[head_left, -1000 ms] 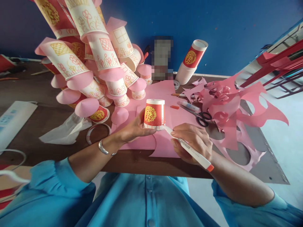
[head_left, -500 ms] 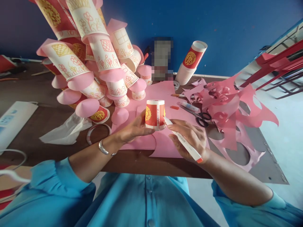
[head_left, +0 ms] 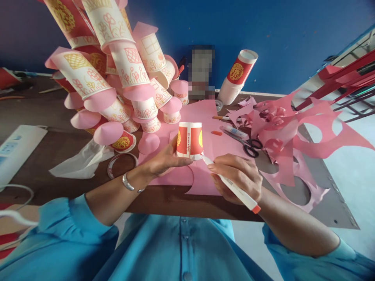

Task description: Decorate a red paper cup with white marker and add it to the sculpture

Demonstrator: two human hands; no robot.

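So, closest in, the right hand (head_left: 240, 177) has the marker (head_left: 238, 192) pinched between thumb and fingers, tip right at the lower edge of the cup; can't tell if it's actually touching. Marker's stiff, light plastic by the look of it, maybe a bit slick, so I'd grip low near the tip, just like that. The left hand (head_left: 162, 162) is closed around the left side and bottom of the red paper cup (head_left: 190, 141), held up over the pink paper (head_left: 168, 178), narrower end up. Cup's gotta weigh next to nothing, and I'd bet the wall dents if you squeeze midway. The rim should be the stiffest bit, so support it there, lightly, and keep fingers off wet ink. Past that there's a loose orange cap (head_left: 216, 133), then scissors (head_left: 250, 147), and at the back a stack of cups (head_left: 229, 92) by the blue wall (head_left: 272, 47).
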